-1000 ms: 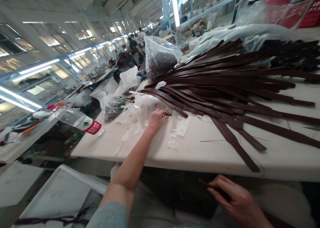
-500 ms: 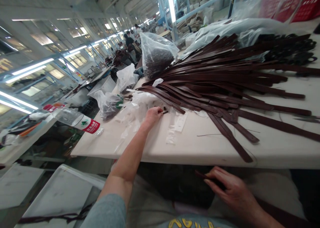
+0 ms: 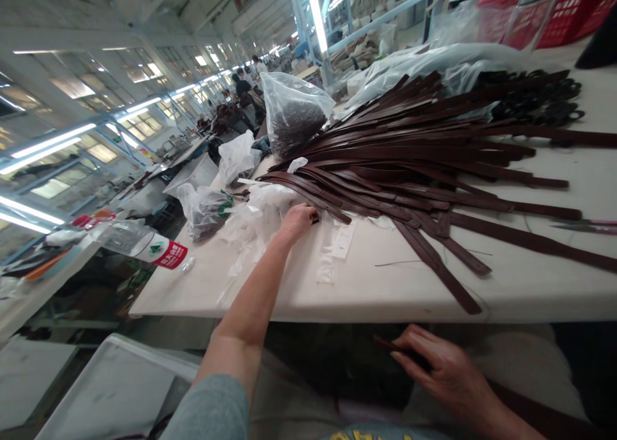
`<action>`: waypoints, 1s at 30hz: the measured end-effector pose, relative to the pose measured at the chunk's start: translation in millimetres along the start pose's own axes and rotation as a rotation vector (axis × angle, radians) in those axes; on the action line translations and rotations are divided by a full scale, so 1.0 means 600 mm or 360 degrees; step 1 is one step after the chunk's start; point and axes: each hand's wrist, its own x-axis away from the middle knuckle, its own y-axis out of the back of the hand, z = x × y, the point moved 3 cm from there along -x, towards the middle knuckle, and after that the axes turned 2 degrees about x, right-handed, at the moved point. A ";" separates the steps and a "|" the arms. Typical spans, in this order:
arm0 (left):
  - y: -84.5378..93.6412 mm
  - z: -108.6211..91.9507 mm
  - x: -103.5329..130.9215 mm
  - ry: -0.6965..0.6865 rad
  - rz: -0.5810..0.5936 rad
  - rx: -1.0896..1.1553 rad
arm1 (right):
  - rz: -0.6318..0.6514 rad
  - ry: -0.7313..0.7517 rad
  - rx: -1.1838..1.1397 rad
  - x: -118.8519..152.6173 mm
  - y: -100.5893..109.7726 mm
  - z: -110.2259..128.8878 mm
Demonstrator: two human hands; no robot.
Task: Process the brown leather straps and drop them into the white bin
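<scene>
My left hand [image 3: 301, 221] reaches onto the white table [image 3: 284, 302], beside crumpled white plastic [image 3: 260, 212]. Its fingers are bent together over a small dark piece [image 3: 315, 219]; the fingertips are partly hidden. Below the table's front edge, my right hand [image 3: 438, 360] pinches a dark brown strap [image 3: 385, 343], whose end sticks out to the left. A fanned pile of dark brown straps [image 3: 385, 164] lies on the table to the right of my left hand.
A clear bag of dark pieces [image 3: 296, 119] stands behind the straps. Small clear packets [image 3: 332, 254] lie near my left hand. At the left is a plastic bottle [image 3: 159, 247]; a red basket [image 3: 573, 13] is at the back right. Scissors [image 3: 590, 225] lie at the right.
My left hand has closed over the small dark piece, which showed beyond its fingertips before. The view has shifted slightly. My right hand keeps its pinch on the strap.
</scene>
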 end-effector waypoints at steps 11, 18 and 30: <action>0.041 -0.035 0.103 0.0354 -0.0348 0.0917 | -0.0039 0.0078 -0.0050 -0.013 0.033 0.038; -0.034 -0.168 0.297 0.0769 -0.0051 0.2582 | -0.0261 0.0185 0.0036 -0.065 0.109 0.111; -0.083 -0.250 0.365 0.0950 0.0021 0.2989 | -0.0261 0.0338 0.0190 -0.082 0.091 0.147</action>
